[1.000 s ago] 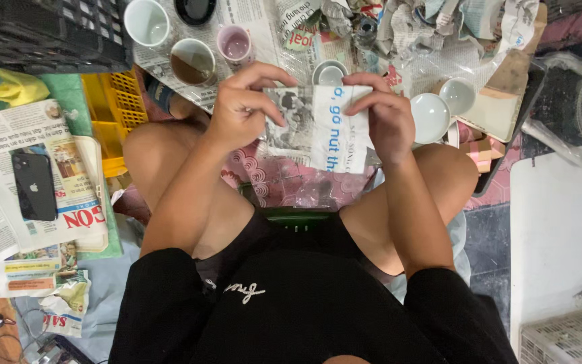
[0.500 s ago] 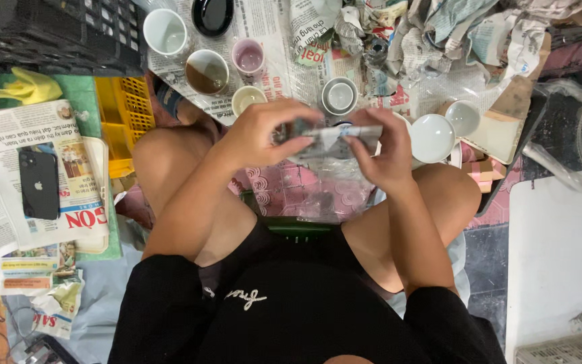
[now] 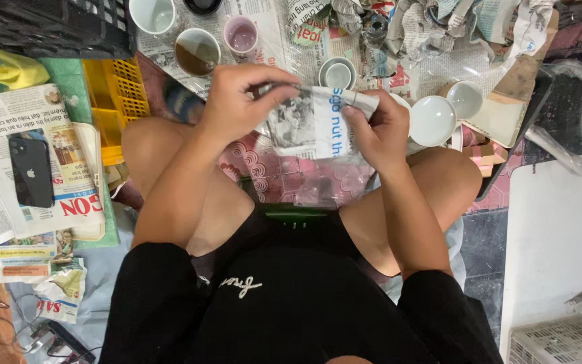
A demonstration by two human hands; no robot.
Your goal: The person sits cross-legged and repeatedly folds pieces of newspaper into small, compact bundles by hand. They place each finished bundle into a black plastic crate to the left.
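The printed sheet of newspaper (image 3: 311, 125), grey with a photograph and blue lettering, is held up between both hands above the person's bare knees, near the middle of the scene. It looks bunched along its top edge, as if rolled or wrapped round something; what is inside, if anything, cannot be made out.

By the look of it the sheet is light, thin and limp. It will crease wherever it is pinched, tear if pulled hard across an edge, and sag unless held from two sides. The folded or rolled top edge looks like the soundest place to take hold, since the layers there are doubled. If a cup is inside, the bundle would be heavier and breakable, and want a hand under it.

The left hand (image 3: 240, 101) is closed over the top left corner of the sheet, fingers curled down and pinching the rolled edge. The right hand (image 3: 378, 128) grips the top right end, thumb and fingers narrow about the paper. The sheet hangs between them and below their fingertips.

Farther off on the floor stand a white cup with brown liquid (image 3: 197, 51), a small pink cup (image 3: 241, 36) and a white cup inside a paper wrap (image 3: 337, 73). Two white rounded bowls turned over (image 3: 432, 120) lie just right of the right hand. A black phone (image 3: 31, 170) rests on newspapers at far left.
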